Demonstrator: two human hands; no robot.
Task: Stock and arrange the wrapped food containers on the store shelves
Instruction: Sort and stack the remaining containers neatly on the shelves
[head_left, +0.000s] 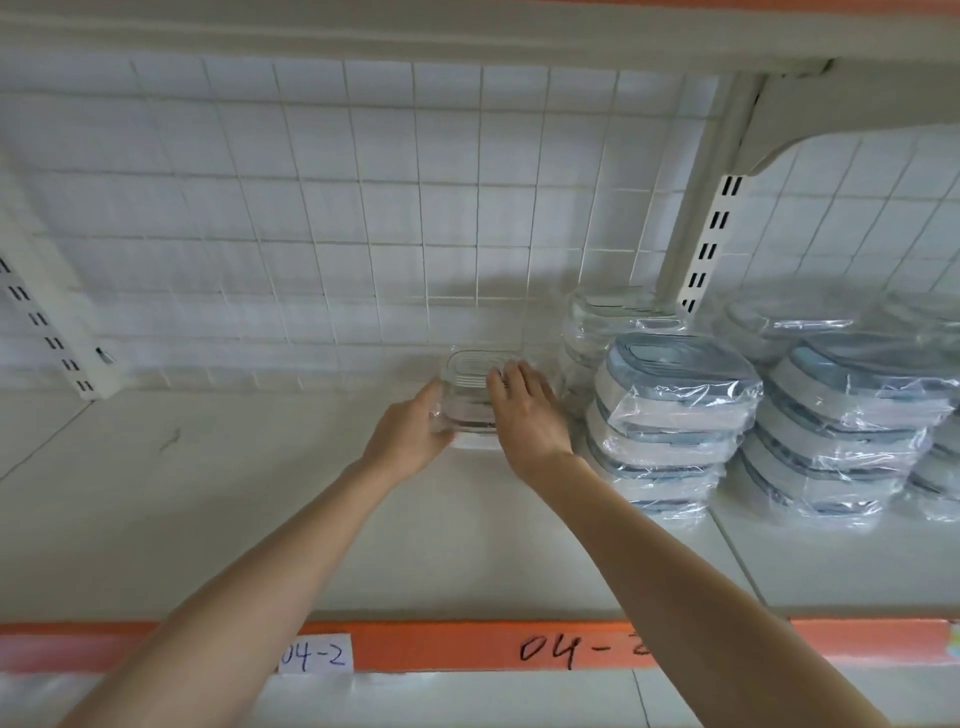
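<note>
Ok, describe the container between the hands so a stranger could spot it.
On the white shelf above the orange strip, look left of the stacks of blue-lidded containers. The clear container stands alone near the wire grid, colourless and unstacked.

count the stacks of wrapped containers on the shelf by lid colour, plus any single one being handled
Blue-lid stacks: 2, the left stack and the right stack.
Clear-lid stacks: 1, behind them; others further right are too blurred to count.
Single clear container between left hand and right hand: 1.
Total: 4.
</note>
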